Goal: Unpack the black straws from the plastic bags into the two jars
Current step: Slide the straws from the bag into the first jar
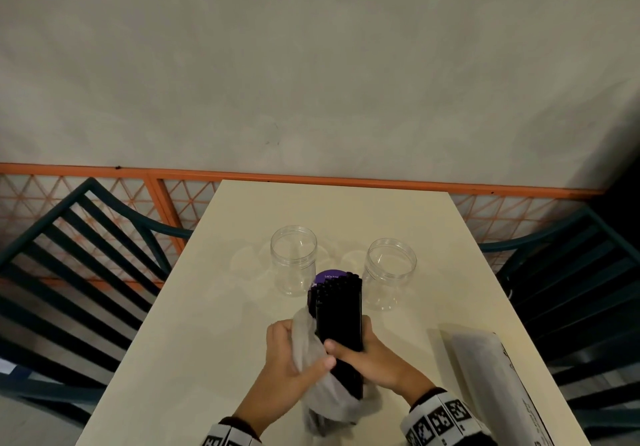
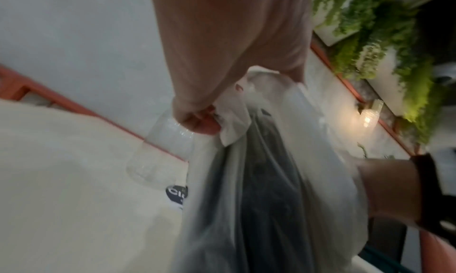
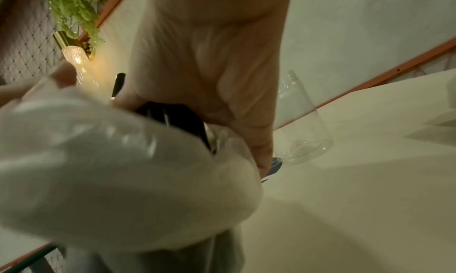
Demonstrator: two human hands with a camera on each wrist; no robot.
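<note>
both jars (image 1: 293,260) empty. my right hand (image 1: 372,355) grips the straw bundle (image 1: 341,317), my left hand (image 1: 294,352) pinches its bag (image 1: 320,393) back. second bag (image 1: 491,376) right of it, unopened.

Hands: left hand (image 1: 292,352) and right hand (image 1: 370,355) are bare.
Wrists: each has a white band (image 1: 440,418) with black square code markings.
Band edge: dark strap (image 2: 427,189) on the right wrist.

On the desk (image 1: 214,324) before me, two jars: one (image 1: 293,260) left, one (image 1: 390,272) right. Between them, nearer me, my straws (image 1: 341,310); another bag (image 1: 491,376) lies right.
</note>
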